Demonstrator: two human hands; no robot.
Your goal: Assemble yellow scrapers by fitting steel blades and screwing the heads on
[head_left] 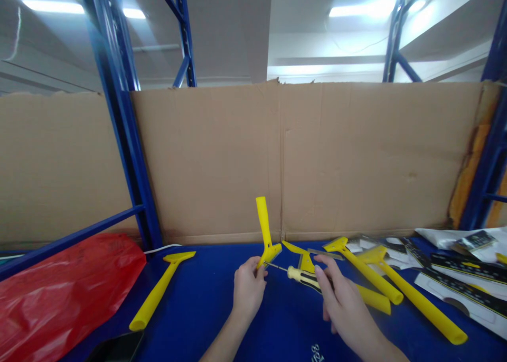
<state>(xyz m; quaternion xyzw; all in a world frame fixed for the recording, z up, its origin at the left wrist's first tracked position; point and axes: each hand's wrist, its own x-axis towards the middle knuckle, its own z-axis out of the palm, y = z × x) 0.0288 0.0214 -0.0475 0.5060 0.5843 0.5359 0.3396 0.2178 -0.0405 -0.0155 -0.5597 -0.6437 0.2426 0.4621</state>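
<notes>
Fingers of my left hand point(249, 288) are wrapped round the head of a yellow scraper point(263, 222), whose handle points upward. My right hand point(344, 301) is at the handle of a screwdriver point(304, 277), its index finger and thumb beside the grip and the other fingers partly hidden. The screwdriver's thin shaft points left, with its tip at the scraper head. Behind my right hand lie several more yellow scrapers, one of them point(372, 271) with its head towards the back.
One yellow scraper point(158, 290) lies left on the blue table point(206, 309). A red plastic bag point(71, 293) and a dark phone point(116, 349) are further left. Packaging cards point(467, 293) pile up at right. Cardboard point(214, 161) and blue posts point(119, 124) stand behind.
</notes>
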